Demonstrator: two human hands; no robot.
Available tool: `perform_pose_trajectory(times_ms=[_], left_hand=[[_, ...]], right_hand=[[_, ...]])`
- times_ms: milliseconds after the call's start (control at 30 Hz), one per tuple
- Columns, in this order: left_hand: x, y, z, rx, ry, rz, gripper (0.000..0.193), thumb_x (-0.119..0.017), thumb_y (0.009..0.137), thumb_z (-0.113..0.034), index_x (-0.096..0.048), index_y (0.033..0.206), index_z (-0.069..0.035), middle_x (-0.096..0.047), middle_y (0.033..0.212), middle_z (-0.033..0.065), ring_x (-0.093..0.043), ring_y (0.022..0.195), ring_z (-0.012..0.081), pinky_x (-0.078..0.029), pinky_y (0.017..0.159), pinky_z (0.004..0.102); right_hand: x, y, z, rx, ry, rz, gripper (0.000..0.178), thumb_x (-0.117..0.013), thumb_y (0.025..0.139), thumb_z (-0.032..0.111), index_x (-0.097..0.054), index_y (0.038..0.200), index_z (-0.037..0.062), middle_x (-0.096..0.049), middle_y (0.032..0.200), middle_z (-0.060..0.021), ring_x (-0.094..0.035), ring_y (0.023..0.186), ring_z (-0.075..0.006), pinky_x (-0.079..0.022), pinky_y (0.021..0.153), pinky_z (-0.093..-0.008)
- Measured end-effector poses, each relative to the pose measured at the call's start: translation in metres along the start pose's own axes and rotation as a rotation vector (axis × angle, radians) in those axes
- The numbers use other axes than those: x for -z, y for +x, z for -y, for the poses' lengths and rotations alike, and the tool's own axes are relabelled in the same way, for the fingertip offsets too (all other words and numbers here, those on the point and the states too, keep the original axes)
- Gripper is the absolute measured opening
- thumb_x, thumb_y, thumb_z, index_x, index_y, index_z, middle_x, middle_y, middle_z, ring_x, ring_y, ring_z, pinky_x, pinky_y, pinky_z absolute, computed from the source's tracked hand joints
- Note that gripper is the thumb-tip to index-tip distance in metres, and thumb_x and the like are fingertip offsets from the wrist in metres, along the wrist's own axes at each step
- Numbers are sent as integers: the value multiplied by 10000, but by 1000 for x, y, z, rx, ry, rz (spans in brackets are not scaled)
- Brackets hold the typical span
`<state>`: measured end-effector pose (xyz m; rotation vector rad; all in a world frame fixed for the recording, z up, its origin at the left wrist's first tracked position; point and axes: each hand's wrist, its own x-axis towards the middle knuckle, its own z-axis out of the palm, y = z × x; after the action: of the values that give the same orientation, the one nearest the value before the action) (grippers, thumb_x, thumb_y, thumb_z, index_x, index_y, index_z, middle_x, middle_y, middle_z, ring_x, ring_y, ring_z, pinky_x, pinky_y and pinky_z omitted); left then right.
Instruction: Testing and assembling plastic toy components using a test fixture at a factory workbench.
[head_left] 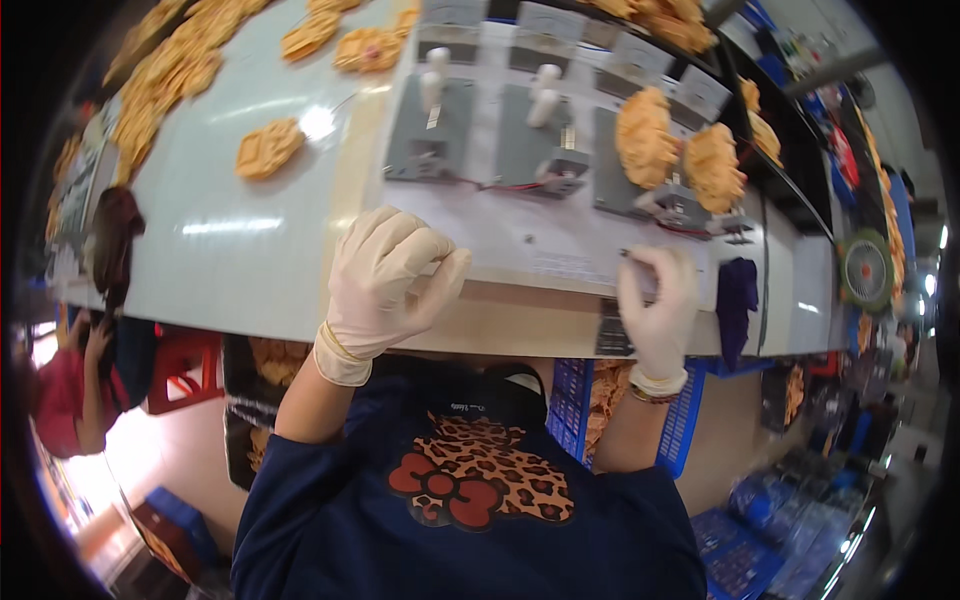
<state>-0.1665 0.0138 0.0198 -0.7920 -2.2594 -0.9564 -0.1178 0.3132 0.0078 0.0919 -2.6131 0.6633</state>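
Both my hands wear thin white gloves and hover over the front of the worktable. My left hand (390,285) has its fingers curled in and its thumb bent toward them; whatever they might hold is hidden. My right hand (662,315) curls thumb and forefinger toward each other, with a tiny dark speck by the fingertips. Beyond them stand grey test fixtures, the left one (405,140) and the middle one (515,135) with white upright posts. Wrinkled yellow-orange soft pieces (645,135) (713,170) sit on the fixtures at the right.
Analog meters (545,25) line the back of the fixtures. A single yellow-orange piece (268,150) lies on the left tabletop, with piles (170,90) farther off. A purple cloth (735,300) hangs at the front edge. Blue crates (570,405) stand below; a person (75,395) is at far left.
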Motion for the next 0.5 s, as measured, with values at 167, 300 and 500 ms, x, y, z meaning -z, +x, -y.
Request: perform_pose_trajectory(times_ms=[167, 300, 500], left_hand=[[-33, 15, 3, 38, 26, 129, 144, -760, 773, -73, -617, 770, -91, -555, 704, 43, -542, 670, 258, -444, 638, 363], [-28, 20, 0, 166, -79, 145, 131, -746, 779, -47, -617, 770, -69, -557, 713, 51, -546, 676, 254, -449, 635, 363], [-25, 17, 1, 350, -190, 68, 105, -720, 781, 2, -625, 790, -41, -565, 724, 69, -557, 693, 238, -448, 633, 345]], right_hand=[[-2, -2, 9, -94, 61, -53, 244, -748, 772, 97, -680, 1006, 86, -646, 910, -77, -610, 837, -271, -446, 774, -389], [-4, -1, -5, -31, 84, -59, 237, -757, 762, 112, -685, 988, 101, -648, 864, -32, -602, 773, -227, -424, 726, -364], [1, 4, 9, -160, 193, -54, 205, -760, 766, 96, -694, 960, 99, -625, 837, -34, -587, 744, -234, -431, 717, -375]])
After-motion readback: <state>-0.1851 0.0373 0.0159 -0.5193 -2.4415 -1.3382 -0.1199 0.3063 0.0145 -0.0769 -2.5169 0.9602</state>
